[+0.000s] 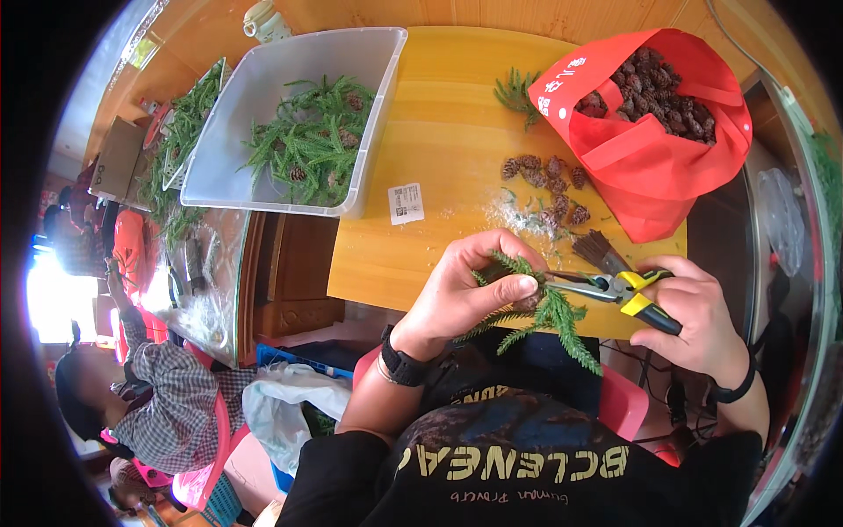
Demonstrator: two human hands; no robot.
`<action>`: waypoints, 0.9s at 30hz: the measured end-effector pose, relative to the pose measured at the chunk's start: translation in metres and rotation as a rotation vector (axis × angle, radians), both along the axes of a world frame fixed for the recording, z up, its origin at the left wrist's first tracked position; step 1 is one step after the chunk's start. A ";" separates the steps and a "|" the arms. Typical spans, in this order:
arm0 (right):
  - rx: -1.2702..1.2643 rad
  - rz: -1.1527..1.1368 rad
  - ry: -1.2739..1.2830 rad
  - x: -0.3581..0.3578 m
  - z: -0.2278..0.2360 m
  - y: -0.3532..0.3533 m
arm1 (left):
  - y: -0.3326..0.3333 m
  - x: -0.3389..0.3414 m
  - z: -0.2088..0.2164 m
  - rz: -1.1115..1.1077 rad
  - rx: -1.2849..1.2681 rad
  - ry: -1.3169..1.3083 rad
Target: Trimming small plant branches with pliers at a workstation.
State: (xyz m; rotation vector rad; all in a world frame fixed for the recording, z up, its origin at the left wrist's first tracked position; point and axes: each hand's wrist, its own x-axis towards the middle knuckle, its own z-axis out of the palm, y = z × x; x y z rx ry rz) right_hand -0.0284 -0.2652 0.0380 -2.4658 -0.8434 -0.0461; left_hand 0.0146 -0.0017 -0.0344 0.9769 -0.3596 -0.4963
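Note:
My left hand [479, 285] pinches a green artificial pine sprig [558, 318] over the table's front edge, thumb on top. A brown pine cone [529, 301] shows partly beneath the thumb among the needles. In my right hand [698, 321] are long-nose pliers [628, 290] with yellow and black handles. Their jaws point left and reach the sprig beside my left thumb; what lies between the jaw tips is too small to tell. Just beyond the pliers lies a brush [601, 252] with dark bristles. Several loose pine cones [555, 186] lie on the table near white flakes [527, 215].
A red bag [650, 189] full of pine cones stands at the far right, a loose green sprig [518, 95] beside it. The clear plastic bin [290, 207] at the far left holds finished-looking sprigs with cones. A white label [406, 204] lies on the yellow table [439, 114]. Another person [176, 404] sits at left.

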 end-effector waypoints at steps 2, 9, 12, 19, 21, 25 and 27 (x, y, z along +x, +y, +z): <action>0.036 -0.016 0.048 0.001 0.000 0.000 | 0.000 0.001 -0.001 -0.007 -0.020 0.011; 0.033 -0.018 0.024 0.004 -0.001 0.001 | 0.001 0.002 -0.005 -0.014 -0.058 -0.004; 0.013 -0.019 0.033 0.005 0.001 0.000 | 0.005 0.003 -0.001 -0.023 -0.001 0.017; 0.035 -0.026 0.014 0.000 -0.005 0.000 | 0.007 0.001 0.000 -0.033 0.114 0.007; 0.044 -0.028 0.025 -0.001 -0.006 0.000 | 0.006 0.001 -0.001 -0.005 0.101 -0.109; 0.077 -0.019 0.049 -0.004 -0.007 0.000 | 0.003 0.000 -0.003 0.064 0.164 -0.268; 0.064 -0.006 0.070 -0.004 0.000 0.003 | 0.003 0.000 -0.003 0.106 0.206 -0.397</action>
